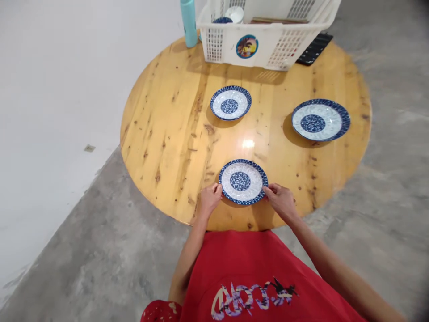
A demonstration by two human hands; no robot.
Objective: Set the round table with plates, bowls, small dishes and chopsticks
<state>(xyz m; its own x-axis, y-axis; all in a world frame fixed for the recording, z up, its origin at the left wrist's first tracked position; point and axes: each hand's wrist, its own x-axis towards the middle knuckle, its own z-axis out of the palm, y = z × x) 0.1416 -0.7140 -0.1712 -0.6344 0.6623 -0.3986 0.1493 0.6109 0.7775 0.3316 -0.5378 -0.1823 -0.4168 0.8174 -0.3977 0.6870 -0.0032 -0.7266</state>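
A blue-and-white plate [240,181] lies near the front edge of the round wooden table [167,147]. My left hand [211,197] pinches its left rim, the fingers curled closed. On the opposite side, my right hand [279,200] grips the right rim between thumb and fingers. A second, similar plate [230,103] sits farther back, near the middle of the table. Toward the right edge rests a larger, deeper blue-and-white dish [321,120]. Neither hand touches these two.
At the back stands a white plastic basket [258,47] holding a white bowl [234,14], a blue-patterned dish and brown sticks. A turquoise bottle [189,24] is left of it. A black tray-like object [314,49] lies partly behind the basket. A white wall is on the left.
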